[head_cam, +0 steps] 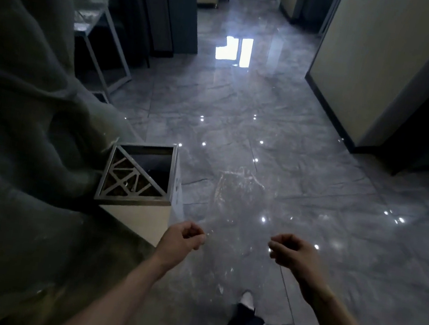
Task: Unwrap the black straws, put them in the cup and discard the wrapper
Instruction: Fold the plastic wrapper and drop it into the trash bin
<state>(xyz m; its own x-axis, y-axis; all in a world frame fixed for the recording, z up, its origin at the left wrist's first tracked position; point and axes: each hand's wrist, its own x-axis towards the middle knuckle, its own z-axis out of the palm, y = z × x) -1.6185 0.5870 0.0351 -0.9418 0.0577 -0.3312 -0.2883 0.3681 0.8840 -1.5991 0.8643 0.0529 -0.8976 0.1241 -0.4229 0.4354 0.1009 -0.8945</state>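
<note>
My left hand [182,240] hangs over the glossy floor, fingers curled into a loose fist, nothing visible in it. My right hand [293,252] is level with it to the right, fingers also curled, with nothing seen inside. A square metal bin [131,199] with a lattice lid half and a dark opening stands just up and left of my left hand. No black straws, cup or wrapper appear in this view.
A grey curtain [20,103] drapes down the left side against the bin. A metal-framed glass table [95,20] and dark seating stand at the back left. Cream walls with dark skirting [362,73] line the right. My leg and shoe [247,302] are below.
</note>
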